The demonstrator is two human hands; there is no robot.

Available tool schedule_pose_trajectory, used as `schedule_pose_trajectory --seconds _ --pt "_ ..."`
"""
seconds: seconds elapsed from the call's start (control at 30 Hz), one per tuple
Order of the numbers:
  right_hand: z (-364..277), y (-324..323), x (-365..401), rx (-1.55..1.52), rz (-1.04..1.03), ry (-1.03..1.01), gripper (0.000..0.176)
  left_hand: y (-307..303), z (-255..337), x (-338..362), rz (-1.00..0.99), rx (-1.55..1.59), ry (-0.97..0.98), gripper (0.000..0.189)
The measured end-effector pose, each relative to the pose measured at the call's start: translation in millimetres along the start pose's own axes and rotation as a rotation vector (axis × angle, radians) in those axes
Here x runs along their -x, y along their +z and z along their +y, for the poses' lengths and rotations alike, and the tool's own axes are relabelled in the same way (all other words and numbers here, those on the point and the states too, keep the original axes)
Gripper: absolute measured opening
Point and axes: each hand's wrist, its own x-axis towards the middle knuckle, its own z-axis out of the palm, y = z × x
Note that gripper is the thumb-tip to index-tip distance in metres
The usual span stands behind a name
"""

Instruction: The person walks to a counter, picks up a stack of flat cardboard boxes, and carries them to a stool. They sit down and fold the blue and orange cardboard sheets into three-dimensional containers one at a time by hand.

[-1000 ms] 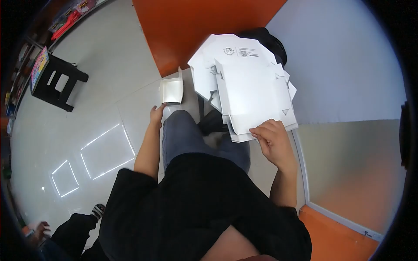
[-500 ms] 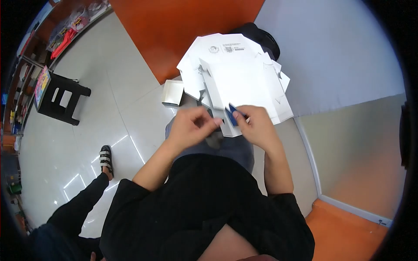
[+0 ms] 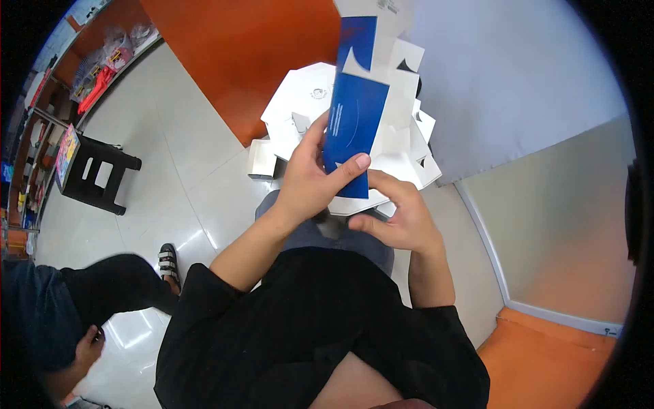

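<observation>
My left hand grips a flat cardboard box blank near its lower end, thumb on the front and fingers behind. The blank is raised and tilted up, showing blue printed panels, white flaps and curved cutouts. Close to its bottom edge is my right hand, thumb and fingers spread apart in a curve with nothing held between them. Behind and below lie more white cardboard blanks in a spread pile in front of my knees, partly hidden by the raised one.
Left of the pile, a small open white box stands by the orange panel. A black stool is farther left, near stocked shelves. Another person's leg and hand show at lower left. A frosted panel borders the right.
One blank has been lifted off the pile and stood up in my left hand, its blue side now showing. My right hand has opened and lowered slightly. The other person's leg and hand have shifted.
</observation>
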Motion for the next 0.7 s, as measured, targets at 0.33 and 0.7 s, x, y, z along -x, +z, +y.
schedule_pose_trajectory --seconds 0.33,0.7 --pt "-39 -47 -35 -0.199 0.635 0.014 0.044 8 7 4 -0.140 -0.491 0.203 0.081" --pt "-33 -25 -28 -0.085 0.612 0.151 0.025 13 -2 -4 0.171 -0.639 0.659 0.053"
